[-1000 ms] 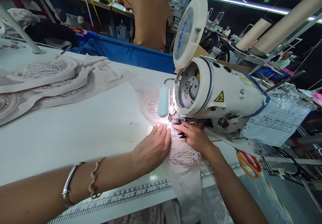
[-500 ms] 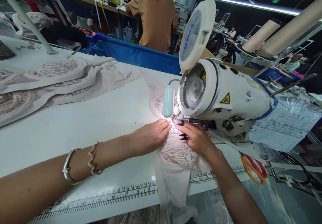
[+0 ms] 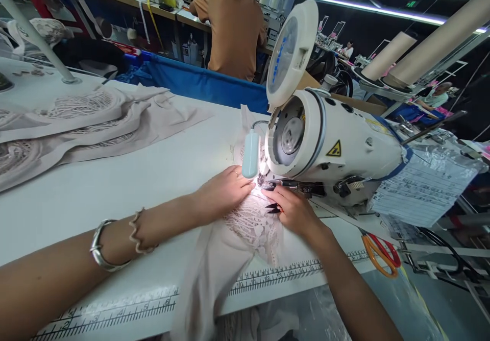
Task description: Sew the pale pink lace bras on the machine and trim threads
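Note:
Pale pink lace fabric [image 3: 248,223] runs under the needle area of a white sewing machine [image 3: 344,131], its plain band hanging over the table's front edge. My left hand [image 3: 224,190] lies on the fabric left of the needle, fingers stretched out flat and pressing it. Close to the presser foot, the fingertips of my right hand [image 3: 293,205] touch the fabric. Black pointed thread snips [image 3: 273,209] stick out from that hand, gripped in its curled fingers. A small lit lamp [image 3: 250,154] shines on the stitching spot and hides part of the fabric behind it.
More lace pieces [image 3: 95,119] lie piled at the left. Orange-handled scissors [image 3: 378,257] hang at the right by the table edge. A printed ruler [image 3: 275,277] runs along the front. A co-worker [image 3: 233,29] sits beyond a blue cloth bin [image 3: 199,83].
The fabric has turned, its plain band swinging left across the ruler. My left hand has shifted slightly left. My right hand stays near the needle with the snips.

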`<state>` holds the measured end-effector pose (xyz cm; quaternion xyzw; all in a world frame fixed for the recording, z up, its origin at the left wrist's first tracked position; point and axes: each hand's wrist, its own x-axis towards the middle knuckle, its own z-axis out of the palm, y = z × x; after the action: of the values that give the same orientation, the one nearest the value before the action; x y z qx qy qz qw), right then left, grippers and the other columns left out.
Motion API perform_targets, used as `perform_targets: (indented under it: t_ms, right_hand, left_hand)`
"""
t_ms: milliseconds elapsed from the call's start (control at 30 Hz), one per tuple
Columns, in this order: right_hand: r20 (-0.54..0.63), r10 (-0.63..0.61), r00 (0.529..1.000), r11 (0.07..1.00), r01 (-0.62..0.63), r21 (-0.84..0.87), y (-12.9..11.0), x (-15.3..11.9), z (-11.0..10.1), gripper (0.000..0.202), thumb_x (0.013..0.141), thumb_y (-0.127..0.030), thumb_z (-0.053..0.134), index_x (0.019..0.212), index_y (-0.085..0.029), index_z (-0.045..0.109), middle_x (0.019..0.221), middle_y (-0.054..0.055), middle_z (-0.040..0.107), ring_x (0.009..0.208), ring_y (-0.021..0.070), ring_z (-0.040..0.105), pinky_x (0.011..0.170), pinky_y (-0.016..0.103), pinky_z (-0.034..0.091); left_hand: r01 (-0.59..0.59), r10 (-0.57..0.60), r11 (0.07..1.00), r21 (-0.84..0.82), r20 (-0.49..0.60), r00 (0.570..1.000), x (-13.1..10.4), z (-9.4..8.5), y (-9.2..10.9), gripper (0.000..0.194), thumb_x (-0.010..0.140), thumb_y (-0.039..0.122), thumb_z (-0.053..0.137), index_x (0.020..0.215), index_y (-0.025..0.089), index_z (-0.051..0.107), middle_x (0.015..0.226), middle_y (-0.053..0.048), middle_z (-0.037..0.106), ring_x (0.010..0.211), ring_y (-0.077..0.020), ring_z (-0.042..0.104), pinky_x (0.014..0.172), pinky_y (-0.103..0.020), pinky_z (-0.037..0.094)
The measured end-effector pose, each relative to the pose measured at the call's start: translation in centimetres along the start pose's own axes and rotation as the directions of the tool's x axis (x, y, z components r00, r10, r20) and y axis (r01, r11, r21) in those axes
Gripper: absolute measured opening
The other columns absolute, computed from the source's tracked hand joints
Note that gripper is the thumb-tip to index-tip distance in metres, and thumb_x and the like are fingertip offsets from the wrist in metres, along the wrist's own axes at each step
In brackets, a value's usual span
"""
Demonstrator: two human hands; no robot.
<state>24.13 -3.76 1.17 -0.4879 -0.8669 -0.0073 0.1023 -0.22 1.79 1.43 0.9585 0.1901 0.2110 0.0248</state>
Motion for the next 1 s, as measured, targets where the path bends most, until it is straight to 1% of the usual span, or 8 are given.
perform_targets:
  t_ms: [200, 300, 400, 500, 600, 700, 867, 1000]
  right_hand:
    - [-0.026, 0.018, 1.0, 0.985, -0.013, 0.17, 0.3, 0.0, 0.4, 0.052, 0.082, 0.001, 0.048, 0.125, -0.022, 0.067, 0.097, 0.006, 0.069, 0.087, 0.0198, 0.065, 0.074, 0.028, 0.054]
    - [-0.048, 0.048, 0.998, 0.961, -0.033, 0.275, 0.5, -0.3, 0.4, 0.052, 0.08, -0.001, 0.047, 0.122, -0.023, 0.068, 0.099, 0.006, 0.07, 0.091, 0.0191, 0.066, 0.079, 0.028, 0.055]
    - [-0.074, 0.032, 0.997, 0.948, -0.007, 0.317, 0.6, -0.5, 0.3, 0.041, 0.08, -0.003, 0.047, 0.106, -0.022, 0.073, 0.094, 0.005, 0.07, 0.084, 0.0177, 0.066, 0.07, 0.026, 0.054]
    - [-0.09, -0.01, 0.996, 0.956, 0.036, 0.292, 0.6, -0.6, 0.1, 0.035, 0.081, -0.003, 0.047, 0.095, -0.022, 0.073, 0.1, 0.007, 0.071, 0.085, 0.0176, 0.066, 0.068, 0.026, 0.054]
    - [-0.114, -0.097, 0.989, 0.971, 0.119, 0.209, 0.6, -0.5, -0.1, 0.037, 0.082, 0.0, 0.046, 0.095, -0.022, 0.072, 0.119, 0.007, 0.071, 0.105, 0.021, 0.066, 0.086, 0.033, 0.055]
    - [-0.166, -0.192, 0.967, 0.964, 0.217, 0.15, 0.6, -0.2, -0.1, 0.037, 0.086, 0.002, 0.045, 0.096, -0.021, 0.071, 0.118, 0.007, 0.073, 0.114, 0.0237, 0.063, 0.099, 0.04, 0.05]
    - [-0.241, -0.259, 0.935, 0.945, 0.297, 0.139, 0.6, 0.1, 0.2, 0.044, 0.083, 0.008, 0.041, 0.101, -0.02, 0.07, 0.113, 0.007, 0.075, 0.108, 0.0224, 0.064, 0.094, 0.04, 0.053]
    - [-0.297, -0.274, 0.915, 0.94, 0.32, 0.121, 0.5, 0.2, 0.3, 0.049, 0.08, 0.011, 0.04, 0.107, -0.018, 0.069, 0.112, 0.009, 0.075, 0.103, 0.0222, 0.066, 0.094, 0.04, 0.054]
  left_hand:
    - [0.084, -0.102, 0.961, -0.262, -0.058, 0.993, -0.6, 1.2, 3.6, 0.025, 0.1, 0.008, 0.039, 0.115, 0.01, 0.059, 0.116, -0.017, 0.065, 0.107, -0.0232, 0.059, 0.09, -0.04, 0.054]
    - [0.047, -0.045, 0.958, -0.282, 0.01, 0.999, -0.7, 0.6, 2.8, 0.025, 0.101, 0.008, 0.04, 0.093, 0.012, 0.064, 0.107, -0.013, 0.067, 0.103, -0.0225, 0.06, 0.092, -0.039, 0.053]
    - [0.036, -0.017, 0.957, -0.289, 0.068, 0.998, -0.6, -0.1, 1.9, 0.028, 0.098, 0.005, 0.042, 0.084, 0.014, 0.064, 0.094, -0.009, 0.067, 0.09, -0.0201, 0.06, 0.084, -0.036, 0.053]
    - [0.066, -0.043, 0.96, -0.273, 0.091, 0.995, -0.4, -0.3, 2.0, 0.029, 0.097, 0.002, 0.038, 0.084, 0.014, 0.062, 0.087, -0.008, 0.064, 0.08, -0.0188, 0.056, 0.076, -0.034, 0.051]
    - [0.028, -0.01, 0.954, -0.299, 0.061, 0.998, -0.3, -0.2, 1.9, 0.027, 0.099, 0.006, 0.037, 0.1, 0.012, 0.063, 0.091, -0.01, 0.064, 0.082, -0.0198, 0.054, 0.078, -0.035, 0.05]
    - [-0.038, 0.058, 0.947, -0.319, 0.053, 0.997, -0.1, -0.1, 0.7, 0.026, 0.103, 0.016, 0.042, 0.116, 0.014, 0.064, 0.096, -0.01, 0.064, 0.087, -0.0213, 0.057, 0.08, -0.035, 0.049]
    - [-0.021, 0.045, 0.955, -0.294, 0.075, 0.996, 0.1, 0.0, -1.5, 0.028, 0.105, 0.024, 0.042, 0.101, 0.018, 0.07, 0.097, -0.008, 0.065, 0.084, -0.0183, 0.059, 0.076, -0.029, 0.048]
    - [-0.007, 0.015, 0.98, -0.2, 0.038, 0.999, 0.1, -0.1, -1.4, 0.027, 0.103, 0.018, 0.042, 0.092, 0.018, 0.066, 0.097, -0.008, 0.067, 0.084, -0.0196, 0.059, 0.08, -0.034, 0.047]
